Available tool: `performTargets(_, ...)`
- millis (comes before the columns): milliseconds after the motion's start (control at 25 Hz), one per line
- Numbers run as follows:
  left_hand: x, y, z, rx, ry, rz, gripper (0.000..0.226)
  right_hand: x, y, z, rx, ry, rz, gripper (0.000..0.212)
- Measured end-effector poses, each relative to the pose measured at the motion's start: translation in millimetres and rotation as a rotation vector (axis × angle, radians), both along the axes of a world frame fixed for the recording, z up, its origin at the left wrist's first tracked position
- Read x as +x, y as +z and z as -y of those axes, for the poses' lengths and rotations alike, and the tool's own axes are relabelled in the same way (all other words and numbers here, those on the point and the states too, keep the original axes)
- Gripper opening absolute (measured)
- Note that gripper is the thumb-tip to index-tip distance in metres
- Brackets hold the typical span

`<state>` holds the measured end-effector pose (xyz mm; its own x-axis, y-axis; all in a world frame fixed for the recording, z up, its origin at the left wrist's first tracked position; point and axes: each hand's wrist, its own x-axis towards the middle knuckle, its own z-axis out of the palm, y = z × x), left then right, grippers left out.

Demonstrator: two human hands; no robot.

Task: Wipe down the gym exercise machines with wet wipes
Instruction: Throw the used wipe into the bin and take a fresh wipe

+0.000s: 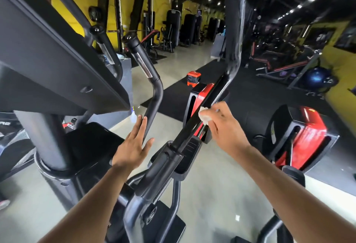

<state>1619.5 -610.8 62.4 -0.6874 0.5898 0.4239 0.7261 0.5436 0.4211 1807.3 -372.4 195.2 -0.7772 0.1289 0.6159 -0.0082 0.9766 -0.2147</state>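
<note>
Presently: wipe on the swing arm, pinch points and tight gaps noted

**Hands and task item.** Right hand (pixel 221 125) pinches a crumpled white wet wipe (pixel 204 115) and presses it against the black swing arm (pixel 200 121) of the elliptical machine, partway along its sloping run. Left hand (pixel 134 144) is released, fingers straight and together, fingertips resting flat against the inner curved handlebar (pixel 152 107); it grasps nothing.

**Risks, as judged.**
- The swing arm is likely a moving member. Pressure from the wipe could set it swinging, and the pivot housing (pixel 173 156) just near of the right hand looks like a pinch point for fingers or wipe.
- The wipe is small and bunched. It could slip from the pinch and drop to the floor (pixel 221 194), or snag at the joint where the arm enters the housing.
- The left hand only touches the handlebar. If the machine shifts, it offers little bracing.
- A wet film on the glossy arm may make later grips slick.

**Edges and room.**
- The console underside (pixel 57 59) overhangs at upper left, its lower edge close above the left hand; lifting that hand has little headroom.
- Between handlebar and swing arm lies a narrow open gap, enough for one hand.
- To the right, the red-and-black shroud (pixel 302 136) of a neighbouring machine stands apart, with open floor between.
- Far along the arm, toward its upward bend (pixel 231 69), the stroke path is unobstructed.
</note>
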Motion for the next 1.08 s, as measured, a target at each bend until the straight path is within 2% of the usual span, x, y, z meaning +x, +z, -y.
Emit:
performTargets(80,1,0,1,-0.010,0.017,0.010,0.077,-2,-26,20,-0.108,-0.008,-0.100,0.023)
performTargets(200,0,0,1,-0.003,0.009,0.004,0.077,7,-75,61,-0.193,0.092,-0.071,0.025)
performTargets(280,3,2,0,-0.011,0.013,0.002,0.077,12,-84,66,-0.193,0.139,-0.044,0.027)
performTargets(440,6,4,2,-0.007,0.025,0.013,0.077,13,-50,55,0.099,0.209,0.101,0.025)
performTargets(560,5,6,3,-0.013,0.029,0.009,0.077,-8,19,16,0.388,-0.049,0.174,0.037)
performTargets(680,7,6,3,-0.009,0.030,0.013,0.077,-24,97,-35,0.544,-0.258,0.154,0.045)
performTargets(840,8,7,2,-0.003,0.034,0.022,0.078,-22,121,-61,0.727,-0.365,0.116,0.036)
performTargets(960,9,9,2,-0.014,0.038,0.019,0.078,-22,108,-68,0.595,-0.353,0.043,0.038)
performTargets(1080,13,11,3,-0.023,0.038,0.038,0.077,-21,76,-54,0.407,-0.266,0.086,0.037)
